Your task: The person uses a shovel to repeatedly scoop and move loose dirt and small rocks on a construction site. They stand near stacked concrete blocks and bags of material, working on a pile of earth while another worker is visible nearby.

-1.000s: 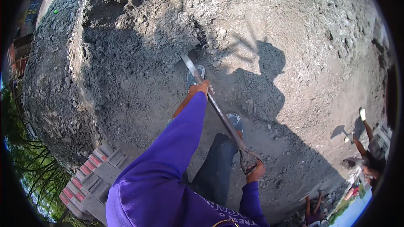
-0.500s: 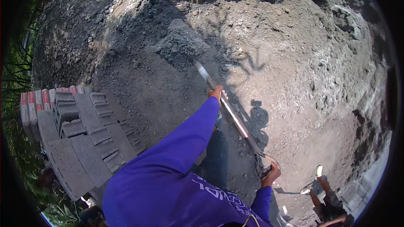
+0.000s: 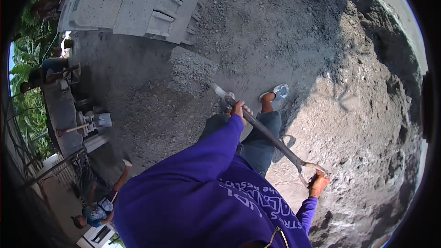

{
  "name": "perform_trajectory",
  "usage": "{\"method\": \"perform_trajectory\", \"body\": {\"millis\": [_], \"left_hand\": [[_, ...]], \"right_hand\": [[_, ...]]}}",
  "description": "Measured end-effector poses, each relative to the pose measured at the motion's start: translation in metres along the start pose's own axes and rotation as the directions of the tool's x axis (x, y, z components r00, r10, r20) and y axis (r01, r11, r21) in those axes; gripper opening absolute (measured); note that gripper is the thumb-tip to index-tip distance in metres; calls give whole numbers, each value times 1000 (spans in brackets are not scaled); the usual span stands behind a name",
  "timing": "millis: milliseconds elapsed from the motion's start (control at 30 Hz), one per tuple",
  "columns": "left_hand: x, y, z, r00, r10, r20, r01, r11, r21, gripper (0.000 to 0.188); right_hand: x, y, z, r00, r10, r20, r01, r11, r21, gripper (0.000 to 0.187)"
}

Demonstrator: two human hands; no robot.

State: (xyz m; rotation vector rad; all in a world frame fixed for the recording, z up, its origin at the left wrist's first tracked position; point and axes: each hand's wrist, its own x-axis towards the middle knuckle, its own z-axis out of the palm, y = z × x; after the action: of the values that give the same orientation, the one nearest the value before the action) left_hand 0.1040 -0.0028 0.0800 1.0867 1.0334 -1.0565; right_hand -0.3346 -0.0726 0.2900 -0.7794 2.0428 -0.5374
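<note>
A long-handled shovel [image 3: 271,138] slants across in front of my legs, its blade out to the left. Grey gravelly material [image 3: 192,71] heaps on the blade and hides most of its metal. My left hand [image 3: 240,110] is wrapped round the shaft close to the blade. At the other end, my right hand [image 3: 319,183] grips the D-shaped handle. My feet in light shoes [image 3: 280,94] stand on the ground just beyond the shaft.
Stacked concrete blocks [image 3: 142,4] rise at the upper left. A rough earth and gravel mound [image 3: 367,133] fills the right. At far left, a second shovel [image 3: 76,129] lies by some blocks. One person [image 3: 97,211] sits at lower left, another [image 3: 53,66] is farther up.
My view and body have turned left. The loaded shovel has come away from the mound with its blade swung left. Both hands keep their hold.
</note>
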Motion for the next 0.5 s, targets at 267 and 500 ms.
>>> {"method": "perform_trajectory", "body": {"millis": [267, 500], "left_hand": [[-75, 265, -236, 837, 399, -374, -516, 803, -298, 20], [-26, 254, -282, 954, 299, -25, -296, 951, 89, 39]], "right_hand": [[-247, -223, 264, 234, -450, 862, 687, 704, 181, 27], [-305, -281, 256, -229, -386, 894, 842, 383, 381, 42]]}}
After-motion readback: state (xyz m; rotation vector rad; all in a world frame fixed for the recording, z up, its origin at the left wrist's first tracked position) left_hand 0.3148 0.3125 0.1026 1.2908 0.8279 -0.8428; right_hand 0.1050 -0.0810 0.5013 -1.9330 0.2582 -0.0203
